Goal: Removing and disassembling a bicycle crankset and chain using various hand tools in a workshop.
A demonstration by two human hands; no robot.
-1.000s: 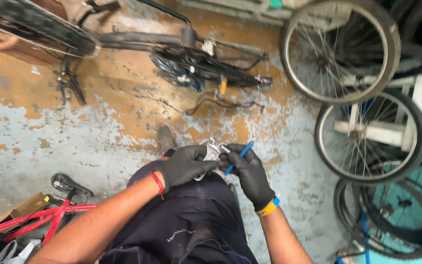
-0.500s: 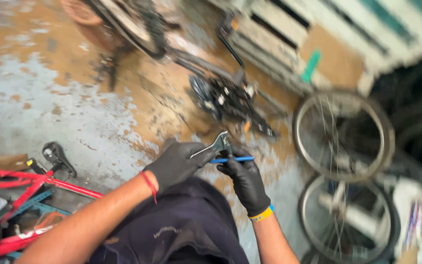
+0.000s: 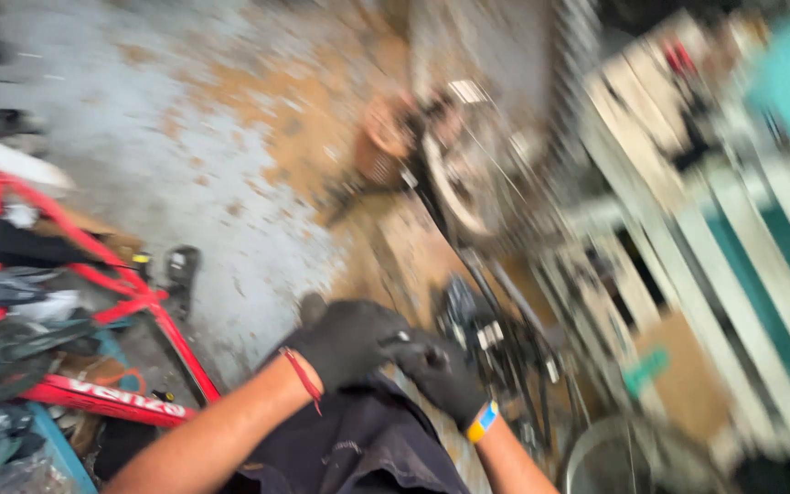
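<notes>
Both hands are gloved in black and meet just above the person's lap, at the lower middle of the head view. The picture is heavily blurred by camera motion, so fine detail is limited.

Left hand [image 3: 349, 343]: curled into a loose fist, fingers folded toward the right hand. A thin red band [image 3: 302, 377] circles the wrist. Whether anything is clamped inside the fist cannot be told.

Right hand [image 3: 441, 370]: fingers bent and closed, touching the left hand at the knuckles. A yellow and blue wristband [image 3: 482, 422] sits at the wrist. A small dark part [image 3: 401, 342] appears pinched where the two hands meet (its shape is too smeared to identify, and which hand grips it cannot be told).

Surroundings:
- Dark trousers [image 3: 368, 448] lie directly beneath the hands.
- A red bicycle frame [image 3: 112, 284] lies to the left, near the left forearm, among other clutter.
- A black bicycle [image 3: 477, 265] lies on the floor just beyond the hands, with its chain parts nearest the right hand.
- The concrete floor [image 3: 194, 137] is grey with worn orange-brown patches.
- White and teal slatted boards [image 3: 742, 256] stand at the right, well apart from the hands.
</notes>
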